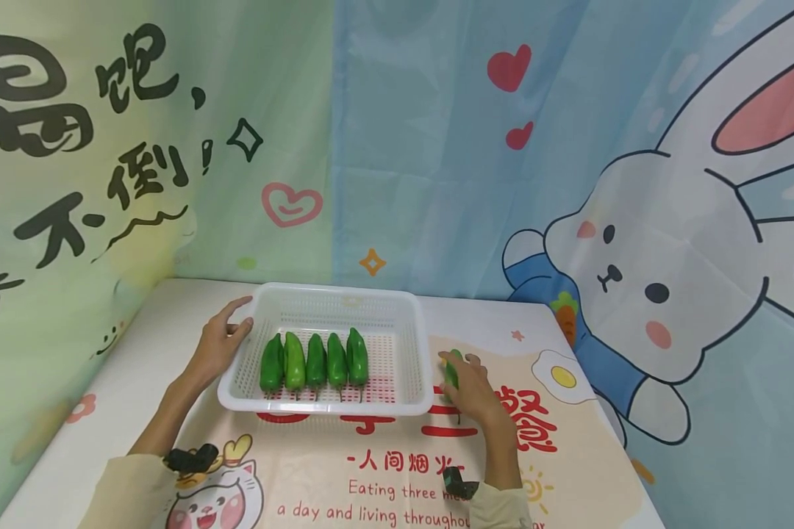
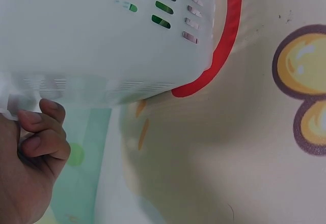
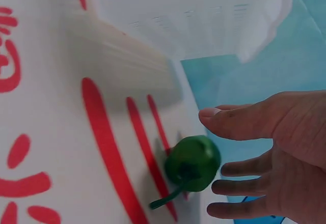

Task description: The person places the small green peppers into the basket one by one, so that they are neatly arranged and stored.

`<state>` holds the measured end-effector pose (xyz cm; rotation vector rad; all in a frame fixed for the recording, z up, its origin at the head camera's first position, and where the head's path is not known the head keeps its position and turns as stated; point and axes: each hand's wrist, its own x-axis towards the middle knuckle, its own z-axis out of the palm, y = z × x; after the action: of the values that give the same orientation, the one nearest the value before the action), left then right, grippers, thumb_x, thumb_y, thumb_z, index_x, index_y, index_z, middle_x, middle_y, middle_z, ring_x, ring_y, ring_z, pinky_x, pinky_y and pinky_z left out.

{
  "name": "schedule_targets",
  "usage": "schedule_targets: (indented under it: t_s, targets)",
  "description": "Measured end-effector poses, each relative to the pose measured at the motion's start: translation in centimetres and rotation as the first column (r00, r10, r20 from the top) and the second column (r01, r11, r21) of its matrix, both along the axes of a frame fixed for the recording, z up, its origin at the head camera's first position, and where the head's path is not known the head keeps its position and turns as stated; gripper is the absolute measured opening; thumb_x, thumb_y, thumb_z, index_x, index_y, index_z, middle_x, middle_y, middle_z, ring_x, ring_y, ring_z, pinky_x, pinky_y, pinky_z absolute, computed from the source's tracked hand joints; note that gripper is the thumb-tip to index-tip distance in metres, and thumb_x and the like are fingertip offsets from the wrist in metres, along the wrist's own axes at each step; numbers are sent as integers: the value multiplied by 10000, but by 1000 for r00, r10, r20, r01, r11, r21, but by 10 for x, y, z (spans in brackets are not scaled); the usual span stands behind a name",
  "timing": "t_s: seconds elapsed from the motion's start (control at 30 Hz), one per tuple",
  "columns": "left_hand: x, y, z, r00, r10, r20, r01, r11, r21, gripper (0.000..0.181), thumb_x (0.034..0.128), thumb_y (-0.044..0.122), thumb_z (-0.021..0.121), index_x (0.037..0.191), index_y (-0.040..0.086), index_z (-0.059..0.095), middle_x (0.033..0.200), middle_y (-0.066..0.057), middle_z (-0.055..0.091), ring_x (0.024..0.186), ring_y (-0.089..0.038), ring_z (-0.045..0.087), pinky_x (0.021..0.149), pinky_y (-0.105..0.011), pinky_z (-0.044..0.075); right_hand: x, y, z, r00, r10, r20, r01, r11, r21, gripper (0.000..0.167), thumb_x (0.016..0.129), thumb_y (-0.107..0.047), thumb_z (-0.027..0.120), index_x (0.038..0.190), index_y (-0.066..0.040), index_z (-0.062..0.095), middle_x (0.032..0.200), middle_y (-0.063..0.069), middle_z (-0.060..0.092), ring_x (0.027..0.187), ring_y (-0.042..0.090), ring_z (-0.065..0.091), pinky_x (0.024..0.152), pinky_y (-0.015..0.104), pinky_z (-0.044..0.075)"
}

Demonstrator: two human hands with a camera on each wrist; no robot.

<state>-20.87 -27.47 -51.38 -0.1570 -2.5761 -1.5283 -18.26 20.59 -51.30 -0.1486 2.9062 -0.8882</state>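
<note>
A white plastic basket (image 1: 425, 353) with slotted walls stands on the table. Inside, several green peppers (image 1: 316, 361) lie side by side in a row, stems toward me. My left hand (image 1: 220, 345) is at the basket's left rim, holding it with thumb and fingers; the left wrist view shows curled fingers (image 2: 46, 145) beside the outer wall, with part of the grip hidden. Right of the basket, one more green pepper (image 3: 192, 163) lies on the tabletop, its stem toward me. Around it my right hand (image 1: 471, 389) reaches with thumb and fingers spread and extended, not closed on it.
A printed tablecloth (image 1: 397, 492) with red lettering and cartoon figures covers the table. Behind the table hangs a curtain (image 1: 410, 147) with a rabbit drawing and hearts. Dark wrist cameras (image 1: 459, 485) sit on both of my wrists.
</note>
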Motion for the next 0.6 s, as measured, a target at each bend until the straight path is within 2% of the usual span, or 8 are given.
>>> schedule_targets:
  t_s: [0.17, 0.43, 0.6]
  targets:
    - [0, 0, -1, 1000, -1, 0, 1, 1000, 2, 572, 1165, 179, 517, 1687, 29, 339, 1116, -418, 739, 748, -352, 806, 576, -285, 633, 2, 0, -6, 1000, -12, 0, 12, 1000, 4, 663, 992, -99, 769, 1610, -185, 546, 1675, 327, 386, 1312, 470, 504, 1062, 713, 557]
    - [0, 1, -1, 1000, 6, 5, -6, 1000, -10, 573, 1165, 182, 517, 1687, 28, 337, 1088, -404, 748, 731, -330, 800, 573, -284, 630, 2, -1, -9, 999, -34, 16, 34, 999, 10, 665, 986, -116, 783, 1606, -183, 551, 1682, 333, 369, 1386, 521, 487, 1114, 755, 506]
    - [-1, 0, -1, 1000, 7, 14, -7, 1000, -6, 579, 1165, 190, 520, 1691, 37, 333, 1068, -396, 752, 717, -309, 795, 569, -289, 631, 1, 1, -12, 998, -48, 27, 47, 999, 19, 671, 976, -131, 797, 1601, -186, 558, 1682, 326, 368, 1368, 510, 488, 1111, 744, 516]
